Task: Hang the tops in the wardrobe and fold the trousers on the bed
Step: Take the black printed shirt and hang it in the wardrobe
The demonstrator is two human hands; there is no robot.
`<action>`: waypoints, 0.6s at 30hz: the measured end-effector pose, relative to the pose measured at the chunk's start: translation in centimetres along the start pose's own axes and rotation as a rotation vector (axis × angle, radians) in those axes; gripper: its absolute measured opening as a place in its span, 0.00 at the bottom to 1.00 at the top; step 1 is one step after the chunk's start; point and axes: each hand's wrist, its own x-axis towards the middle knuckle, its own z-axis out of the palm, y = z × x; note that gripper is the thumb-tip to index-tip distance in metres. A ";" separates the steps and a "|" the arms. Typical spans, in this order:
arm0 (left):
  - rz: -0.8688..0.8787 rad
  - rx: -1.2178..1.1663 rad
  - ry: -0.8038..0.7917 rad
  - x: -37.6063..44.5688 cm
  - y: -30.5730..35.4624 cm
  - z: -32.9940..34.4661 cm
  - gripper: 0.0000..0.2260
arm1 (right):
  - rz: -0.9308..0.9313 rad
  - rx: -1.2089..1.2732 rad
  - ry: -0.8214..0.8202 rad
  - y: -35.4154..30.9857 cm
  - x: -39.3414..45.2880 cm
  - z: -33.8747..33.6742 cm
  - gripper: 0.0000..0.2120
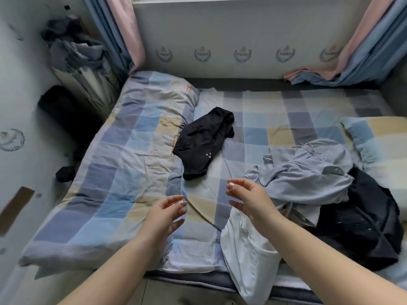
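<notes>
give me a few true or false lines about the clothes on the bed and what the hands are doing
1. Both hands, left hand and right hand, hold nothing. True.
2. The black garment is folded into a neat square. False: it lies crumpled.
3. The white garment hangs over the near edge of the bed. True.
4. The grey garment lies left of the black garment. False: it lies to its right.
5. A pillow lies at the right side. True.
</notes>
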 end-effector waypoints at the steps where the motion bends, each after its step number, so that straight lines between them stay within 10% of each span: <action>1: -0.005 -0.003 0.015 1.2 0.1 -0.3 0.04 | 0.003 0.006 0.002 0.3 1.4 0.5 0.03; 18: -0.070 0.239 0.007 36.8 -10.5 -7.5 0.09 | 0.001 -0.295 0.001 21.3 33.3 10.6 0.13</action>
